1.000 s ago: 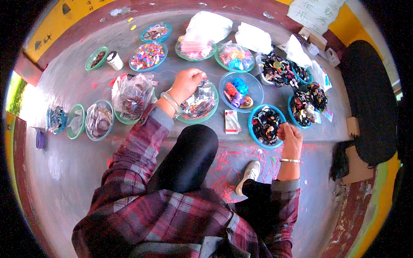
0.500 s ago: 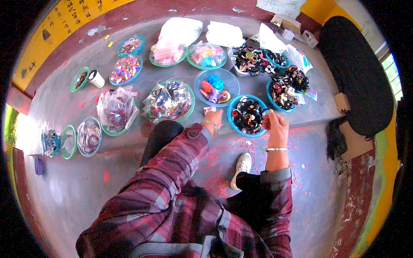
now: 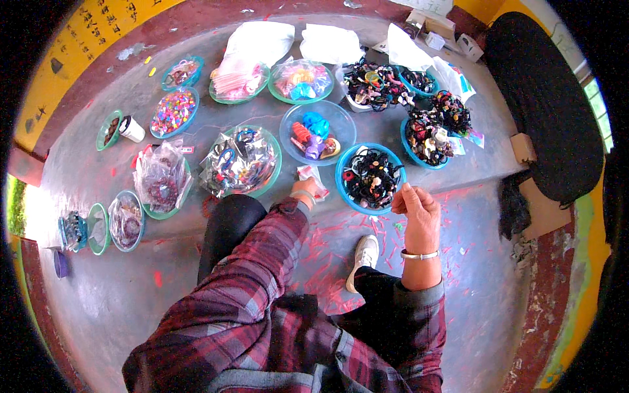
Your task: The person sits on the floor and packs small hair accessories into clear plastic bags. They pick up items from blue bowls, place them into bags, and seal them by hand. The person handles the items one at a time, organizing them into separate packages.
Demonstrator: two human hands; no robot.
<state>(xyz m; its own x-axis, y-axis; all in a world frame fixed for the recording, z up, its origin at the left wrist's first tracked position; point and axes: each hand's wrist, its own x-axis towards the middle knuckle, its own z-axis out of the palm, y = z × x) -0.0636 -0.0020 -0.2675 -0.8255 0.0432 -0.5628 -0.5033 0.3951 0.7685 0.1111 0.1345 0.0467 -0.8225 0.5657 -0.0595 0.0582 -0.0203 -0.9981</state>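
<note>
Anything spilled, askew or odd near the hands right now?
Red scraps litter the floor below the bowls, like spilled bits. A small red-and-white packet lies loose between bowls by the left hand. The blue bowl near the right hand sits level.

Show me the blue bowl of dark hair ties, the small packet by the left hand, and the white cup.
Blue bowl (image 3: 346, 194), head view: left rim.
Small packet (image 3: 308, 172), head view: upper part.
White cup (image 3: 133, 130), head view: side wall.

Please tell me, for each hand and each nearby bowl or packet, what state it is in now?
Left hand: resting on the small red-and-white packet, grip unclear.
Right hand: raised beside the bowl, fingers pinched together.
Blue round plastic bowl: upright, full of dark hair ties.
Clear round plastic bowl: upright, holding colourful clips.
Green-rimmed round bowl: heaped with clear bagged items.
</note>
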